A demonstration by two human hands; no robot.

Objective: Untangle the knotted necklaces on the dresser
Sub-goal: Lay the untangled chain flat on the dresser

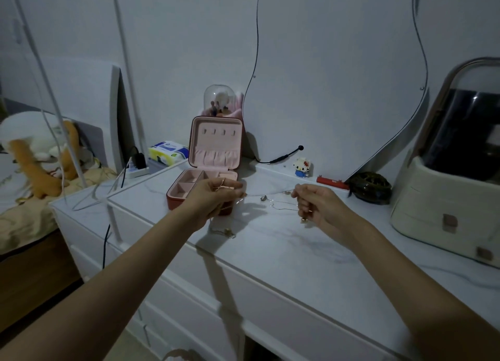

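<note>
Pinching thin chain: left hand; right hand.

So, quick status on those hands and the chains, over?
Left hand and right hand each pinch the thin tangled metal necklace chains, stretched between them. Knot not yet free. Open pink jewellery box just behind left hand.

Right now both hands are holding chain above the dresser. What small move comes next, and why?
Probably ease the hands slightly apart. The left hand and right hand each pinch thin chain, and loops with a small pendant hang bunched between them. Gentle spreading should show where the strands cross. Another chain lies on the dresser.
</note>
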